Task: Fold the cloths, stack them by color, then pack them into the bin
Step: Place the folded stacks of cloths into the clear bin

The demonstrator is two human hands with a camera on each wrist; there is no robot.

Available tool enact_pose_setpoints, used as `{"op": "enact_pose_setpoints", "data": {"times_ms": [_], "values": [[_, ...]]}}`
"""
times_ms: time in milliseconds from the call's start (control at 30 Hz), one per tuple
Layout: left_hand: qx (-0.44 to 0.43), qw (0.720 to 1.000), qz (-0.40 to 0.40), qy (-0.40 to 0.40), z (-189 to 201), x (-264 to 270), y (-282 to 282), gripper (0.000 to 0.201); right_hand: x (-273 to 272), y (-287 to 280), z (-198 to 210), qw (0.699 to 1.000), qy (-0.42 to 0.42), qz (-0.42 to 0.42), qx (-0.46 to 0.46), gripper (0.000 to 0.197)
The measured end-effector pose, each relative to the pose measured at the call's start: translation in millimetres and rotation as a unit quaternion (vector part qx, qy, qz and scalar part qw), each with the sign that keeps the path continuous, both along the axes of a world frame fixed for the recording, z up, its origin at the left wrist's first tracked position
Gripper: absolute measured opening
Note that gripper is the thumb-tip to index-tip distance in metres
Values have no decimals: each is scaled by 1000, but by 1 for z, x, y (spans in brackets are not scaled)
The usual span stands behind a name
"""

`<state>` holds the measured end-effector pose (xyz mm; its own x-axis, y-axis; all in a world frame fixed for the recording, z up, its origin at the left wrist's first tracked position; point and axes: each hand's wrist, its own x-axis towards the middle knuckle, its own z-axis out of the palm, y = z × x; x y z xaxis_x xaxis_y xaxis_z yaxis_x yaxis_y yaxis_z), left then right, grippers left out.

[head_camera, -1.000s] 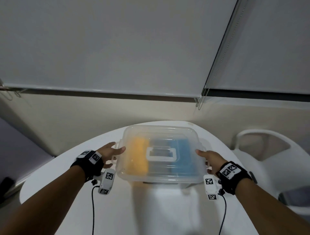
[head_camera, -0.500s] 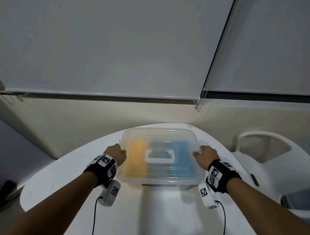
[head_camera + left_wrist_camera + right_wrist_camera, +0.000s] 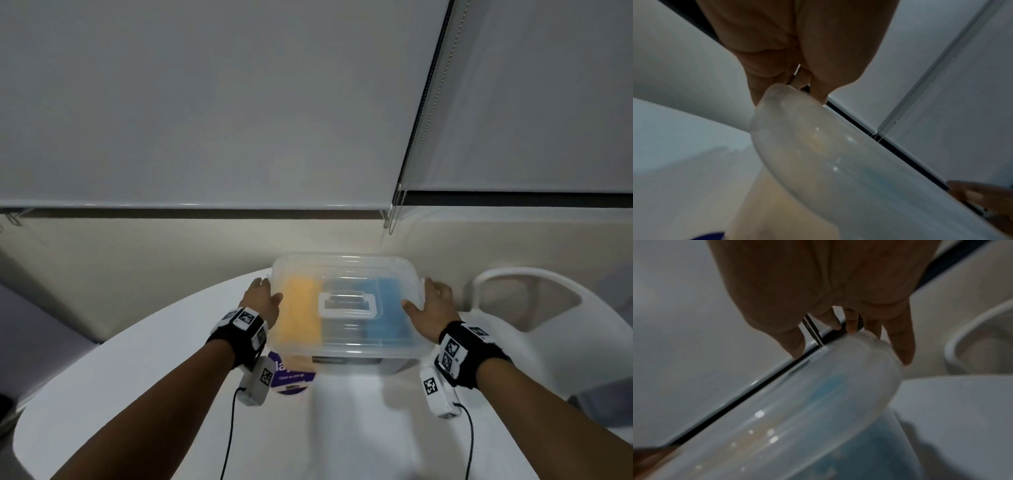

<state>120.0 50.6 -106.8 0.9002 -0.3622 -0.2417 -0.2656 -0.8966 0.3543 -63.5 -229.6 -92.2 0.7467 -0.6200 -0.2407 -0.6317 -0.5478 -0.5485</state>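
A clear lidded bin point(image 3: 346, 261) stands at the far side of the round white table point(image 3: 137, 394). Its lid carries a white handle point(image 3: 347, 305). Through the plastic I see folded orange cloths point(image 3: 299, 315) on the left and folded blue cloths point(image 3: 387, 308) on the right. My left hand point(image 3: 262, 298) lies against the bin's left side, thumb on the lid. My right hand point(image 3: 431, 305) lies against the right side, its fingers point(image 3: 900, 344) straight and spread along the lid's rim point(image 3: 818, 402). In the left wrist view the left fingers point(image 3: 818, 91) reach past the lid's side tab point(image 3: 781, 92).
A round purple printed disc point(image 3: 291, 371) lies on the table at the bin's near left corner. A white chair point(image 3: 531, 308) stands close on the right. The wall and blinds with a bead cord point(image 3: 404, 171) are right behind the table.
The bin has slid farther from me, uncovering the purple disc. Both hands have changed from fists at the bin's sides to flatter hands with straight fingers.
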Motion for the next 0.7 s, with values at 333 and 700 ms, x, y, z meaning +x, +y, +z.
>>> {"op": "enact_pose_setpoints", "data": {"times_ms": [333, 700], "values": [[51, 996, -61, 43, -2, 6, -70, 71, 0, -44, -18, 987, 99, 114, -51, 59], [-116, 992, -18, 33, -16, -3, -56, 71, 6, -50, -10, 989, 93, 108, -47, 69]]}}
